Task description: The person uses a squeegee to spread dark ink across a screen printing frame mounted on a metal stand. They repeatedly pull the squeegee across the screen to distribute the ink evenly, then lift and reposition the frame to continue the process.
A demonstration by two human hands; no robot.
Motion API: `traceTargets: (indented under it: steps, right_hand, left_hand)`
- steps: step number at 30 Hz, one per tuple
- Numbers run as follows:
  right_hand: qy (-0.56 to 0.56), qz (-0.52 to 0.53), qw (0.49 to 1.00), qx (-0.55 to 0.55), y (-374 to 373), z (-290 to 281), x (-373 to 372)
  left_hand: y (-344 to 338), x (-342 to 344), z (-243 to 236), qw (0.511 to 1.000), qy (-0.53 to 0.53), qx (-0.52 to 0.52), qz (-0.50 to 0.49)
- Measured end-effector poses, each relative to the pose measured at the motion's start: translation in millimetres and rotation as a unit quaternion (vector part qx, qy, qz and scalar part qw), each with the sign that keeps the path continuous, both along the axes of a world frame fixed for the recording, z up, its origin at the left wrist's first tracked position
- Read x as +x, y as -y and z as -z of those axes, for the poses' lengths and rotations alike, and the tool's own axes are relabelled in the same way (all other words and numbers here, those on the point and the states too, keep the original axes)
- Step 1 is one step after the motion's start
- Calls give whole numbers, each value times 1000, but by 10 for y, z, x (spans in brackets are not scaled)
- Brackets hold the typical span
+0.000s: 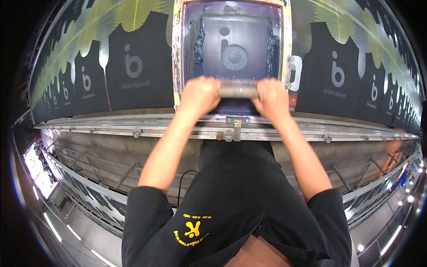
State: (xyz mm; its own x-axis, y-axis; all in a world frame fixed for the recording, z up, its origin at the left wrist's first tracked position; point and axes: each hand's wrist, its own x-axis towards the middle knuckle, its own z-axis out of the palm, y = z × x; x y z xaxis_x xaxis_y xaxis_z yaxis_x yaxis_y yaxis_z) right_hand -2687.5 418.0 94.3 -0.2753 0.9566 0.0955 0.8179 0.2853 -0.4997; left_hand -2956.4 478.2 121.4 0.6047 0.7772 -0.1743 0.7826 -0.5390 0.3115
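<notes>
A long surface (302, 40) carries a rectangular screen frame (177, 49), with black fabric panels (149, 40) to either side. The left hand (200, 94) and right hand (273, 95) both clasp a squeegee bar (239, 91) at the frame's near end; inside it, dark ink (199, 46) clumps along left and right.

The one view comes from the left of two fisheye cameras on the wearer's head, pointing steeply down, so that the shirt (240, 182) fills the lower middle, its collar at the bottom edge. It is close enough that the left hand (201, 95) and right hand (272, 99) on the bar (238, 91) show large above centre, with the frame (177, 53) cut by the top edge. The wide lens bows the rail (178, 132) and takes in the floor (89, 240) behind the wearer.
</notes>
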Motion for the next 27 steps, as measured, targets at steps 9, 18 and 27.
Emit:
traceTargets:
  steps: [9,18,27]
  right_hand:
    - [-33,-49,996,-70,898,-348,-104]
    - [29,12,999,-43,-1496,-378,348]
    - [57,46,997,16,-1741,80,162]
  left_hand:
    - [1051,-197,-285,999,23,-27,-7]
    - [-1731,342,-410,995,-49,-76,36]
    - [-1826,371,-105,996,-78,-31,-31]
